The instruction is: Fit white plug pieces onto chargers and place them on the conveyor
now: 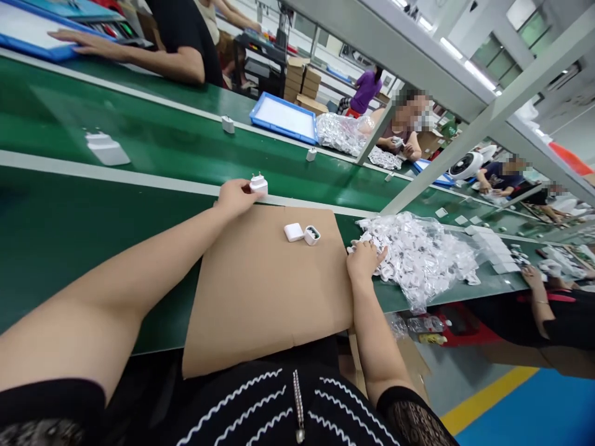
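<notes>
A white plug charger with two prongs pointing up is pinched in the fingers of my left hand, over the pale strip along the belt. My right hand is at the left edge of a pile of small white plastic parts on clear plastic. Its fingers are bent down among the parts, and what they grip, if anything, is hidden. Between my hands, on a brown cardboard sheet, lie a closed white charger piece and, beside it, a white housing with its open end showing dark green inside.
On the green belt stand white chargers, one nearer at left. Across it are blue-rimmed trays and co-workers. A slanting metal post rises behind the pile. Another person's hand works at right.
</notes>
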`<state>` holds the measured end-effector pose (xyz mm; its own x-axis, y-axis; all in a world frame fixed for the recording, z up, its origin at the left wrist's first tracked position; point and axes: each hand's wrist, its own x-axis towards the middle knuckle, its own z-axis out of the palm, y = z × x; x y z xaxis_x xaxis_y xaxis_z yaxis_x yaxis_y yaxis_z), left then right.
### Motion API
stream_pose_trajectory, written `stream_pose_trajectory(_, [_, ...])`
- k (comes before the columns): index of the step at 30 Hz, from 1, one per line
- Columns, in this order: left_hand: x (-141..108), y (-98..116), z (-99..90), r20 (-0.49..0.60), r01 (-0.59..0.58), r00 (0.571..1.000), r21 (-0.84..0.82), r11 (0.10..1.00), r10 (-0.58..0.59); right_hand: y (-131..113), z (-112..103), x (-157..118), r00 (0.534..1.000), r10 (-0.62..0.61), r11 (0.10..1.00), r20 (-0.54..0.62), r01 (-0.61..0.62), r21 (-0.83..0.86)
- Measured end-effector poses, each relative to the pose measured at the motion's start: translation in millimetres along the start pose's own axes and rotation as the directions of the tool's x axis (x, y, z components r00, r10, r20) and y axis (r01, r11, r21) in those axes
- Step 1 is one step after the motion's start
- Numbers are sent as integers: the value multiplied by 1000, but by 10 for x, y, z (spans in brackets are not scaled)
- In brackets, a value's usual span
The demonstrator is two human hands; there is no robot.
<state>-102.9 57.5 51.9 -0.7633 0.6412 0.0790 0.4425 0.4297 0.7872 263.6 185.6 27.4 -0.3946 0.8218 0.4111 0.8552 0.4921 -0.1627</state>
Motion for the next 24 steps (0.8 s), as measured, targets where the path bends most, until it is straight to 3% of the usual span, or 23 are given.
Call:
stream_pose_trajectory(3, [382,-155,5,-65,26,998,58,998,-22,-30,-4,-16,997,-18,998,-79,22,56])
stream_pose_trajectory(6, [604,-266,-30,-56,71,996,102,992,-65,-80,-37,-38,984,-85,965,-155,120,235])
stream_pose_trajectory(9, [609,-271,-70,-104,90,992,122,988,-78,-140,-37,-65,978,-112,862,-174,183,472])
stream_pose_trajectory(11, [465,-199,-75,-258,-8,965,125,992,40,-176,-8,-81,990,-77,795,-122,135,591])
stream_pose_trajectory(12, [352,-144,-67,-282,-110,948,140,984,147,-190,13,-87,995,-60,769,-76,95,632])
stream_pose_trajectory(13, [220,-80,-50,-230,-245,933,158,957,276,-201,36,-91,999,-49,747,-21,51,662])
stream_pose_trajectory(14, [73,-13,-22,-96,-394,906,157,906,411,-209,60,-94,998,-46,728,41,5,686])
stream_pose_trajectory(15, [-79,52,16,103,-529,849,124,840,519,-214,82,-95,993,-56,709,104,-34,704])
stream_pose_trajectory(16, [-228,112,64,289,-618,765,72,783,576,-215,101,-97,984,-79,694,157,-58,718])
stream_pose_trajectory(17, [-368,162,123,440,-666,676,21,746,591,-216,116,-100,975,-111,681,192,-66,730])
stream_pose_trajectory(18, [-493,201,189,525,-676,626,-3,737,577,-215,125,-106,968,-145,671,206,-56,739])
stream_pose_trajectory(19, [-599,228,261,556,-658,627,4,753,545,-215,128,-114,962,-178,666,205,-36,745])
stream_pose_trajectory(21, [-751,249,400,534,-581,704,52,812,469,-221,118,-139,960,-208,646,186,-8,763])
stream_pose_trajectory(24, [-890,213,535,415,-476,812,66,877,410,-248,63,-190,963,-148,592,226,-97,800])
